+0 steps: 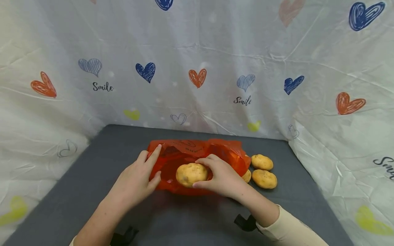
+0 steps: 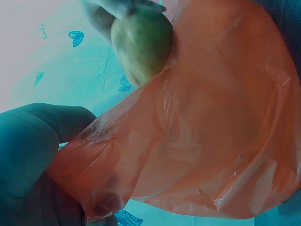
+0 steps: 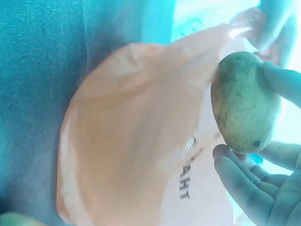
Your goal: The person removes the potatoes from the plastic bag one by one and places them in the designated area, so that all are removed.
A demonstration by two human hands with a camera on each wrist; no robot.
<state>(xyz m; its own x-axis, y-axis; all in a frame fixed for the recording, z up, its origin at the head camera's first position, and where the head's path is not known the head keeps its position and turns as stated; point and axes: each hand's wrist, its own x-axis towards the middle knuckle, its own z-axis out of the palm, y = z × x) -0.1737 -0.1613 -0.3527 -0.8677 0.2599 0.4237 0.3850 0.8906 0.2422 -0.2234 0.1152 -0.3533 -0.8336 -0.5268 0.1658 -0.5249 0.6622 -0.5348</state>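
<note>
Potato (image 1: 191, 174) was pinched in the right hand (image 1: 221, 177) grip, long axis approx. left-right, just at the mouth of the orange bag (image 1: 227, 152), which was held by the left hand (image 1: 138, 179), w/ fingers pinching the bag edge.

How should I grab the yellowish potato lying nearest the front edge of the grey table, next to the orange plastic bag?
Come from above and pinch the yellowish potato across its narrow middle. It lies flat on its long side on the grey table, top bare, though other potatoes crowd its left and far sides.
</note>
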